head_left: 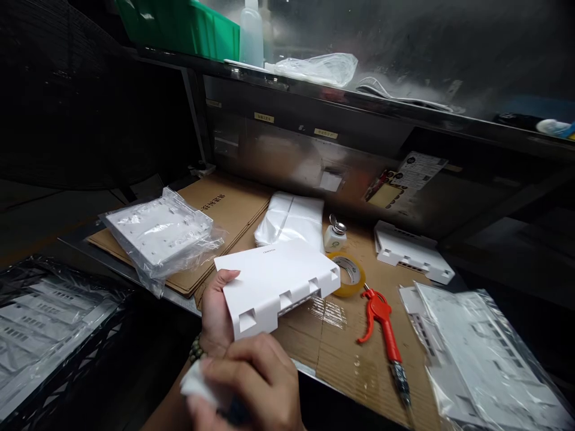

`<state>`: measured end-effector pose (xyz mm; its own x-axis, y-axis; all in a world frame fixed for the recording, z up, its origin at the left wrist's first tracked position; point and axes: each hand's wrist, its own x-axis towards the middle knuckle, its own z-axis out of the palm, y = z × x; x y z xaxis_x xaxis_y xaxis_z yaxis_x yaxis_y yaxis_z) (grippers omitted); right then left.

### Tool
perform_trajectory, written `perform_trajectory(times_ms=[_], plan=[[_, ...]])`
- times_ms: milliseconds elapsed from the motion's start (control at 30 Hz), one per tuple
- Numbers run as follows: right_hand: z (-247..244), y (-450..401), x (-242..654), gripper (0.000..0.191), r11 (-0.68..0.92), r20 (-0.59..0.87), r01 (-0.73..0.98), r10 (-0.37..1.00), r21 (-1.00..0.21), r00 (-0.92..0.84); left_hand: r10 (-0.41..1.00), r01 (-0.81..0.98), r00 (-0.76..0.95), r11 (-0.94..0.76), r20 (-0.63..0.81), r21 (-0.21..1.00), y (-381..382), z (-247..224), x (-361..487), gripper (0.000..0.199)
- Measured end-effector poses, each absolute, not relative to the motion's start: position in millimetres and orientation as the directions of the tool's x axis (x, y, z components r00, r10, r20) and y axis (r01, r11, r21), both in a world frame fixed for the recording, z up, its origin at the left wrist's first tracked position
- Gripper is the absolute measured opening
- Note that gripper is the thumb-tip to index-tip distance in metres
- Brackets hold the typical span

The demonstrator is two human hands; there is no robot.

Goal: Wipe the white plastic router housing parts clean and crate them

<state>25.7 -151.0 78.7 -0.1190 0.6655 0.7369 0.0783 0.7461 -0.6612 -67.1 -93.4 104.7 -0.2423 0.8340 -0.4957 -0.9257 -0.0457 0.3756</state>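
Note:
A white plastic housing (278, 275) with square cutouts along its near edge is held over the bench by my left hand (218, 311), thumb on its top face. My right hand (258, 377), closer to the camera, pinches a crumpled white cloth (202, 383) just below the housing's near corner. Something dark beneath the right fingers is too hidden to name. Behind the housing lie a stack of white bags (291, 218) and a small pump bottle (335, 234). A yellow tape roll (359, 276) is at its right end.
A red air gun (381, 311) lies on the cardboard. Bagged white parts rest at the left (159, 230) and right (489, 353); another white housing (411, 251) sits at the back right. A shelf edge (314, 90) crosses above. A crate (54, 353) of parts stands lower left.

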Motion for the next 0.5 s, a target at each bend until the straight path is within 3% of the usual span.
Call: perform_trajectory(times_ms=[67, 133, 233, 300, 367, 500], plan=[[77.5, -154.3, 32.3, 0.021, 0.705, 0.704, -0.006, 0.708, -0.709, -0.056, 0.883, -0.890, -0.302, -0.126, -0.359, 0.439, -92.6, 100.0, -72.0, 0.050], [76.0, -145.4, 53.0, 0.019, 0.678, 0.678, 0.022, 0.733, -0.735, 0.051, 0.950, -0.870, -0.260, -0.152, -0.173, 0.469, -93.5, 92.7, -81.0, 0.055], [72.3, -114.0, 99.1, 0.013, 0.574, 0.541, 0.066, 0.719, -0.816, 0.437, 0.998, -0.888, -0.056, -0.051, 0.003, 0.457, -98.2, 83.4, -95.3, 0.072], [68.7, -91.8, 126.4, 0.018, 0.489, 0.347, -0.042, 0.674, -0.871, 0.653, 0.999, -0.905, 0.024, 0.009, 0.030, 0.425, -102.1, 81.9, -99.5, 0.078], [64.4, -76.9, 142.5, 0.021, 0.395, 0.187, -0.195, 0.743, -0.898, 0.643, 0.999, -0.915, 0.031, 0.031, -0.006, 0.402, -105.4, 84.6, -98.0, 0.079], [56.4, -72.9, 140.9, 0.036, 0.077, -0.087, -0.389, 0.919, -0.918, 0.386, 0.993, -0.890, 0.023, 0.074, -0.117, 0.450, -110.2, 94.6, -87.7, 0.076]])
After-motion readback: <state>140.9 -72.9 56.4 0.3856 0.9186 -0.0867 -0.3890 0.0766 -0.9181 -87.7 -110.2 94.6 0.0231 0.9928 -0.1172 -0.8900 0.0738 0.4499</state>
